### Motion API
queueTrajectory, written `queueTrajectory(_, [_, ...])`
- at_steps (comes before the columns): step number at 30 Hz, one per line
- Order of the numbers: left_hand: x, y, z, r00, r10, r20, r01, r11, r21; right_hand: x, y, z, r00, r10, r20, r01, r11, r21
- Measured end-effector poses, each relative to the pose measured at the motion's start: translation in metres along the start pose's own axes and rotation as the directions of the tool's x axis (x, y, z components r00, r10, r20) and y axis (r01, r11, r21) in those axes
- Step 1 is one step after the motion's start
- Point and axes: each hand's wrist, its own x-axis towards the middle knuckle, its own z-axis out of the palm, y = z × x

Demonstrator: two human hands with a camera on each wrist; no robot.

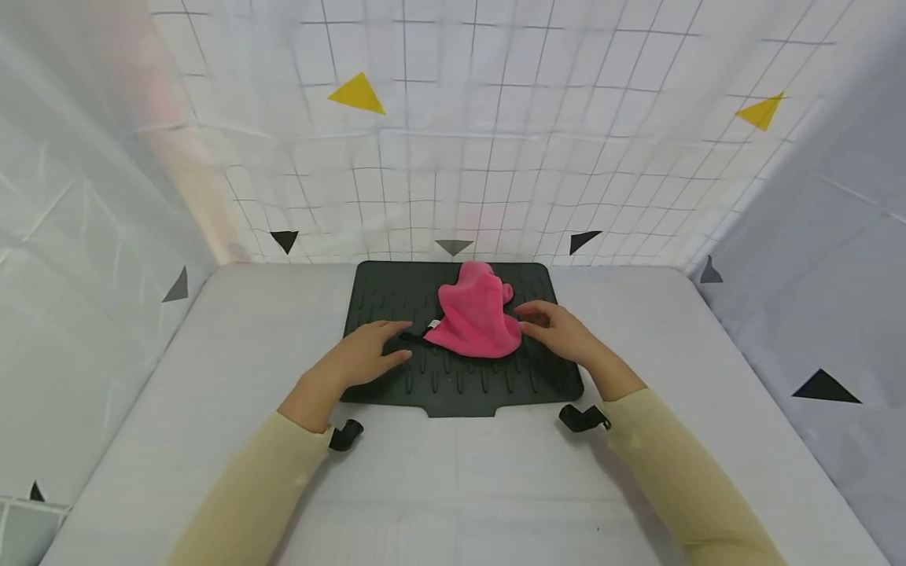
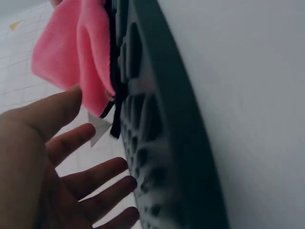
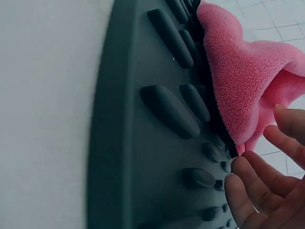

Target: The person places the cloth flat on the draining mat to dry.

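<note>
A crumpled pink plush cloth (image 1: 476, 314) lies heaped on a dark ribbed rubber mat (image 1: 396, 283). From its lower left corner a black strap (image 1: 414, 338) and a small white tag stick out. My left hand (image 1: 368, 354) hovers over the mat's left side, fingers spread and apart from the cloth; the left wrist view shows its palm with nothing in it. At the cloth's right edge is my right hand (image 1: 559, 330), fingers loosely bent. Its fingertips (image 3: 240, 167) are close to the cloth's lower edge; whether they touch it I cannot tell.
The mat rests on a white table (image 1: 283, 299), with a tab at its near edge. White sheeting with a grid and yellow and black triangles (image 1: 357, 94) stands behind. Black wrist devices (image 1: 345, 435) hang from both sleeves.
</note>
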Motion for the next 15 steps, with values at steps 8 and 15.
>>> queueTrajectory(8, [0.022, 0.009, 0.012, 0.999, 0.033, 0.010, -0.034, 0.998, 0.052, 0.010, -0.001, 0.006, 0.998, 0.021, 0.065, -0.023, 0.999, 0.044])
queueTrajectory(15, [0.027, 0.015, 0.018, 0.997, 0.070, -0.020, -0.066, 0.985, 0.160, 0.014, 0.006, 0.010, 0.998, 0.014, 0.069, -0.017, 0.998, 0.056])
